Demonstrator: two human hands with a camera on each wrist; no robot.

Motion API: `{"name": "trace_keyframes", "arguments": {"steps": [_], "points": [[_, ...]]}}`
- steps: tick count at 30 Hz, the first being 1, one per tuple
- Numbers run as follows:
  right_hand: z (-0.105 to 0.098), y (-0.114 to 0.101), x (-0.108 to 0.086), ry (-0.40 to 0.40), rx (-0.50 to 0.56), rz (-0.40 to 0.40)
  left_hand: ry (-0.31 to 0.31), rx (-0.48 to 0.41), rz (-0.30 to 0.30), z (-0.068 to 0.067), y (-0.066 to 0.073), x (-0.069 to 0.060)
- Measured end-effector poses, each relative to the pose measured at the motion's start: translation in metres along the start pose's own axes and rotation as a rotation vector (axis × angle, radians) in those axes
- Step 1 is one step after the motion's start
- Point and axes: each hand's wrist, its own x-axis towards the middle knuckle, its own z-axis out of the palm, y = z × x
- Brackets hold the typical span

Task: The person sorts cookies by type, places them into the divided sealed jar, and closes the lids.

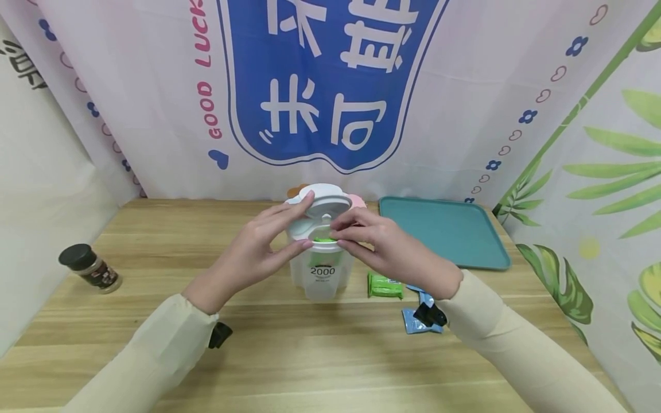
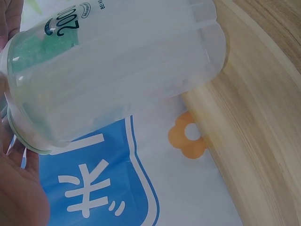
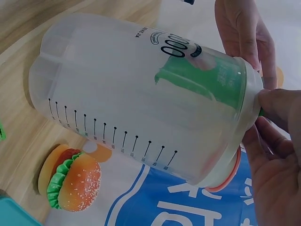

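A translucent storage jar [image 1: 321, 281] marked 2000, with a white lid, stands upright on the wooden table. Its round flip cap [image 1: 333, 206] is raised. My left hand [image 1: 253, 246] holds the lid, thumb at the front rim and fingers against the cap. My right hand [image 1: 379, 235] pinches a green packet [image 1: 324, 240] at the lid's opening. Most of that green packet [image 3: 202, 80] shows through the wall, inside the top of the jar. In the left wrist view, the jar [image 2: 131, 70] partly hides the left fingers.
Right of the jar lie green packets [image 1: 384, 285] and several blue packets [image 1: 413, 321], partly under my right wrist. A teal tray [image 1: 449, 232] is at the back right. A toy hamburger [image 3: 70, 179] sits near the jar. A black-capped shaker bottle [image 1: 92, 268] stands far left.
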Motion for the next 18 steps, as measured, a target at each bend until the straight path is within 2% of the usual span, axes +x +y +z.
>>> {"name": "trace_keyframes", "arguments": {"steps": [6, 10, 14, 18], "points": [[0.001, 0.0, 0.0, -0.004, -0.029, -0.015, 0.005, 0.005, 0.003, 0.0, 0.0, -0.001], [0.003, 0.001, -0.003, 0.014, 0.0, -0.019, 0.002, 0.005, -0.002, 0.0, 0.0, -0.001], [0.003, 0.003, -0.007, 0.091, 0.051, -0.041, -0.001, 0.005, -0.006, 0.0, 0.001, 0.0], [0.002, 0.007, -0.013, 0.217, 0.107, -0.07, 0.0, -0.003, -0.006, 0.0, 0.001, 0.0]]}}
